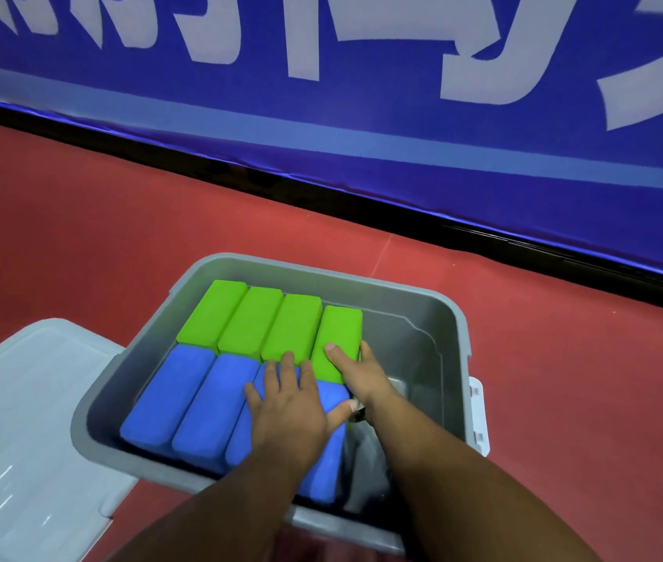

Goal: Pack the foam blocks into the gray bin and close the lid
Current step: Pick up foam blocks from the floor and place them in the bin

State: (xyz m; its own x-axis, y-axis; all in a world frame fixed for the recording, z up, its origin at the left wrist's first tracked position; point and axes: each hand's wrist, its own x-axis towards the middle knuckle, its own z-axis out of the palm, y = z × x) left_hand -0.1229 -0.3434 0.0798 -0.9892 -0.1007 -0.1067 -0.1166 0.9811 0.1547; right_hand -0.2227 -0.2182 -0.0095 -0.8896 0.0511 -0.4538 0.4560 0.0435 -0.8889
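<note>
Right hand (362, 371) grips the rightmost green block (342, 330): thumb on the top face, fingers curled round its right side, block sitting in the far row and tight against its neighbour. Left hand (289, 403) lies flat, fingers spread and straight, holding nothing, palm down across the two right-hand blue blocks (184, 395), fingertips reaching the seam with the green row. All blocks are inside the gray bin (423, 350): four green blocks (240, 318) side by side in the far row, four blue in the near row, long sides touching, packed to the left wall. A bare strip of bin floor shows along the right side, beside the right wrist. Blocks are matte foam, rectangular with rounded edges, solid colour. Bin is plain gray plastic with a rolled rim and a white latch (477, 415) on its right outer side. Lid (26, 403) is off, pale and translucent with ribs, lying flat on the floor to the left of the bin, its right edge at the bin's left wall. Floor (78, 221) is red with a thin seam line. Behind the bin runs a blue banner (362, 127) with large white lettering and a dark gap along its base.
</note>
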